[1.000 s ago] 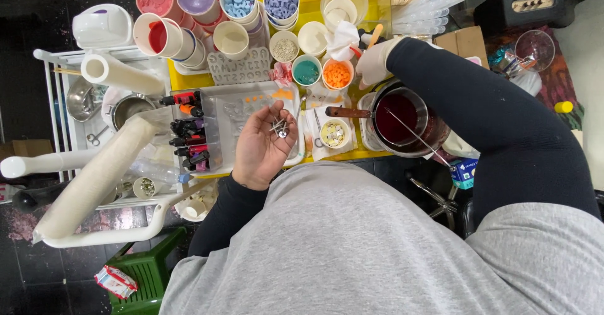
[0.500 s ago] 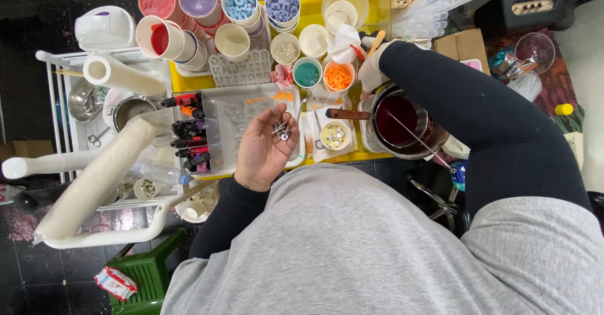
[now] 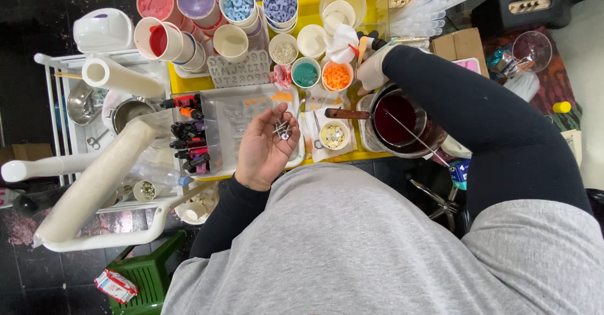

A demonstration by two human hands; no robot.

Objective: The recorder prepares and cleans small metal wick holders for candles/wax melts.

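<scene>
Left hand (image 3: 263,146) cupped palm-up over the clear mould tray (image 3: 236,117), loosely holding small metal wick tabs (image 3: 281,128). Right hand (image 3: 372,70), white-gloved, beyond the dark red wax pot (image 3: 397,117), fingers curled near the orange-bead cup (image 3: 337,76); grip unclear.

Yellow worktop (image 3: 377,4). Pot (image 3: 402,120) holds dark red liquid. Small cups: orange beads (image 3: 337,76), teal filling (image 3: 306,74). Larger cups: pale blue rings (image 3: 238,5), lilac pieces (image 3: 280,3). Right hand (image 3: 372,70) in a white glove, black sleeve (image 3: 497,126). Grey shirt (image 3: 352,246). Green stool (image 3: 148,277).
</scene>
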